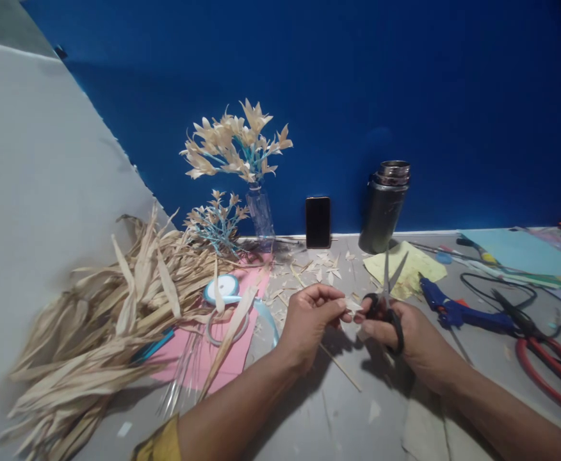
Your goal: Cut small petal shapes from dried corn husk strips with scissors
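Observation:
Between thumb and fingertips, my left hand [312, 323] pinches a small pale pointed piece of corn husk [353, 306]. My right hand [412, 336] has its fingers in the black handles of a pair of scissors [387, 285], whose blades stand apart and point up and away from me. The fingertips of both hands are close together above the table. Small husk cuttings [328, 264] lie scattered just beyond them. A thin stick [341, 368] lies under my left hand.
Dried corn husks [112, 301] pile up at left beside a ribbon spool [221, 289] on pink paper [227, 365]. Husk flowers [237, 137] stand in a clear bottle [261, 214]. Behind are a phone [317, 222] and a flask [383, 208]. At right lie a blue glue gun [467, 314] and red-handled cutters [544, 358].

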`<action>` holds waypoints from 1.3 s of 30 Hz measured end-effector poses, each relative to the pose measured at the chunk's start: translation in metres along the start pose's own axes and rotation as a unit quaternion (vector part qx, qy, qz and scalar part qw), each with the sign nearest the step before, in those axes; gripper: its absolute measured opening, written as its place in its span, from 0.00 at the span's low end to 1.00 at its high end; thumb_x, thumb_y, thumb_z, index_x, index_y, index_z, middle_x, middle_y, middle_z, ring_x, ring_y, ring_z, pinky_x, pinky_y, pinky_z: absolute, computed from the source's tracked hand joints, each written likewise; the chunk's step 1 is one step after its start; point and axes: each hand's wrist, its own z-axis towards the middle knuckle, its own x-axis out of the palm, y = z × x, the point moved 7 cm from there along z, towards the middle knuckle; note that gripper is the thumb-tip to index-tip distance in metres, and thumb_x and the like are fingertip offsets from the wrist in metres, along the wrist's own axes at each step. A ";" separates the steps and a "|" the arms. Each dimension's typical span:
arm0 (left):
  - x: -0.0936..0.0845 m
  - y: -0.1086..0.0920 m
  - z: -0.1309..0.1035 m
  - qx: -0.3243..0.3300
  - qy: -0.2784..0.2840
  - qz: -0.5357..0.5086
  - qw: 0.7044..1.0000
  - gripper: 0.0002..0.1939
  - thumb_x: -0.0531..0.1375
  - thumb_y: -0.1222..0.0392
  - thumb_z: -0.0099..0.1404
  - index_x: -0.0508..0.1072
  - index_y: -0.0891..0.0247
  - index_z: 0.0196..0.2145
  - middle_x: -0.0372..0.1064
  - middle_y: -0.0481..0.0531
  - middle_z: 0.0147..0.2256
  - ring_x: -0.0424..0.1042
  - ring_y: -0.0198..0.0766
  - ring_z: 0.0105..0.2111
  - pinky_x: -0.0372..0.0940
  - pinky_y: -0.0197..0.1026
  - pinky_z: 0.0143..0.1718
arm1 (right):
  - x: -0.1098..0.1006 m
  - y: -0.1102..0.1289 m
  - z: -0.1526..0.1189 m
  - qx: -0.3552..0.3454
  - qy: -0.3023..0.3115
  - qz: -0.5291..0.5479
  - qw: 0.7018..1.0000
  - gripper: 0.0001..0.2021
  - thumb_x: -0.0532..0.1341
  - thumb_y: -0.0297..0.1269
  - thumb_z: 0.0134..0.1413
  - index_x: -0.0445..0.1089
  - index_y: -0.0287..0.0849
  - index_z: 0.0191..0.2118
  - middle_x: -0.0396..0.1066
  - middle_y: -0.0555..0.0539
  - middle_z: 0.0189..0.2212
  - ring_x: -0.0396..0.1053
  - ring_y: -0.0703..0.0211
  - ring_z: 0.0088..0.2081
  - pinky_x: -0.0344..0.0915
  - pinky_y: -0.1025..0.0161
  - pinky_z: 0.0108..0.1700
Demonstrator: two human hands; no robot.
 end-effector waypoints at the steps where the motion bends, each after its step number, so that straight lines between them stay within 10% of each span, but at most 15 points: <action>1: 0.002 0.002 -0.001 -0.001 0.004 0.005 1.000 0.09 0.68 0.62 0.51 0.73 0.66 0.29 0.70 0.52 0.22 0.72 0.37 0.25 0.60 0.37 0.27 | -0.003 0.003 0.000 -0.013 -0.020 -0.008 1.000 0.19 0.70 0.46 0.45 0.69 0.41 0.40 0.70 0.51 0.27 0.63 0.60 0.28 0.60 0.64 0.31; 7: 0.010 0.009 -0.007 -0.027 0.028 -0.006 0.999 0.05 0.63 0.65 0.50 0.71 0.65 0.28 0.71 0.52 0.22 0.69 0.34 0.21 0.60 0.36 0.25 | -0.013 0.010 -0.002 -0.033 -0.076 -0.028 0.996 0.14 0.68 0.43 0.46 0.69 0.40 0.35 0.65 0.54 0.23 0.58 0.63 0.25 0.55 0.64 0.28; 14: 0.007 0.008 -0.003 -0.049 0.043 -0.062 0.996 0.02 0.56 0.65 0.50 0.64 0.61 0.25 0.44 0.38 0.15 0.40 0.25 0.15 0.39 0.31 0.18 | -0.014 0.006 -0.001 -0.032 -0.047 -0.007 0.998 0.12 0.67 0.41 0.47 0.68 0.40 0.35 0.64 0.54 0.23 0.57 0.64 0.24 0.54 0.65 0.27; 22: 0.009 0.004 -0.001 -0.012 0.103 0.103 0.989 0.19 0.61 0.45 0.61 0.72 0.64 0.24 0.51 0.42 0.15 0.50 0.28 0.17 0.50 0.34 0.21 | -0.011 0.015 -0.005 -0.013 -0.019 -0.030 0.999 0.09 0.67 0.35 0.41 0.70 0.41 0.31 0.63 0.55 0.22 0.57 0.65 0.24 0.53 0.65 0.26; 27: 0.016 0.004 -0.005 -0.033 0.167 0.129 0.977 0.11 0.69 0.54 0.53 0.74 0.64 0.24 0.64 0.49 0.21 0.61 0.31 0.22 0.56 0.36 0.26 | -0.013 0.016 -0.004 -0.021 -0.010 -0.046 0.999 0.08 0.67 0.35 0.41 0.70 0.41 0.30 0.62 0.56 0.21 0.57 0.65 0.23 0.53 0.65 0.26; 39: 0.016 0.015 -0.004 -0.001 0.131 0.146 0.981 0.12 0.64 0.53 0.59 0.68 0.63 0.27 0.60 0.44 0.21 0.56 0.29 0.21 0.51 0.35 0.25 | -0.009 0.007 0.001 -0.018 -0.023 0.011 1.000 0.16 0.70 0.40 0.43 0.70 0.40 0.38 0.64 0.54 0.23 0.56 0.64 0.25 0.53 0.66 0.26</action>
